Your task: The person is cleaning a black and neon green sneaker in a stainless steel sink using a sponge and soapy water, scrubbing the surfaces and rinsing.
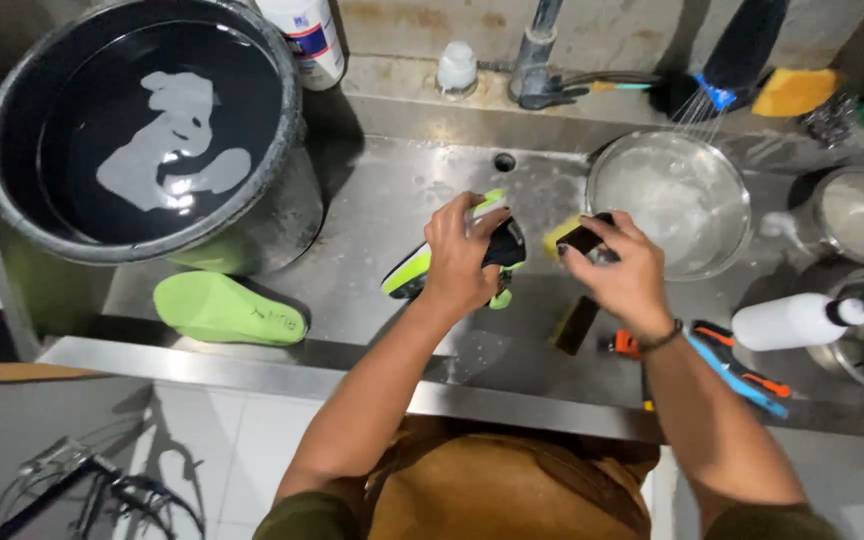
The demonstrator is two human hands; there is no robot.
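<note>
The left hand point(462, 258) is clamped over a dark shoe with a lime-green sole point(407, 272), held above the floor of the steel sink point(372, 220). The shoe hangs tilted, its sole edge showing below and left of the hand, its upper turned toward the right hand — an attitude that appears to present the surface for scrubbing while run-off drops into the sink.

The right hand point(620, 272) is closed on a yellow sponge with a dark scouring face point(574, 238), which projects from the fingers on the side nearest the shoe. Sponge and shoe are just beside each other; contact cannot be confirmed from this view.

Relative to the left grip, the shoe sits under the palm, the fingers wrapped over its top and its ends protruding on both sides.

Surroundings: a green insole point(227, 310) lies flat at the sink's left, beside a large dark pot of water point(142, 125). A steel bowl point(670, 200) stands right of the hands — water from a sprayer point(714, 95) falls into it. A white bottle with a black cap point(797, 320) lies on its side to the right, with brushes point(742, 365) near the front rim.
</note>
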